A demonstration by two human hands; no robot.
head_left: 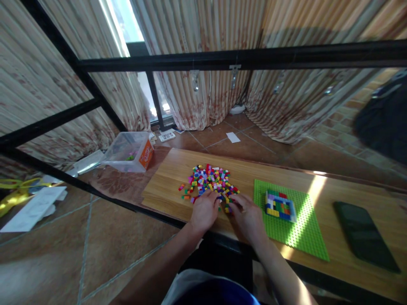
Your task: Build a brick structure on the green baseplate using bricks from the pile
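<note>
A loose heap of small multicoloured toy bricks [211,180] lies on the wooden table. My left hand [206,209] is at the near edge of the heap with its fingers curled together; whatever they hold is too small and hidden to name. Just to the right, my right hand [249,215] reaches into the near right side of the heap, its thumb and bent forefinger apart among yellow and other bricks. Right of that hand lies a green baseplate [305,237]. On it stands a low rectangular build [280,206] of coloured bricks with walls around a filled middle.
A dark phone [365,235] lies on the table [244,167] at the right. Beyond the table's left end stands a clear plastic box [127,163] with an orange label. A black metal bar [203,59] runs across in front of the curtains. Papers lie on the floor.
</note>
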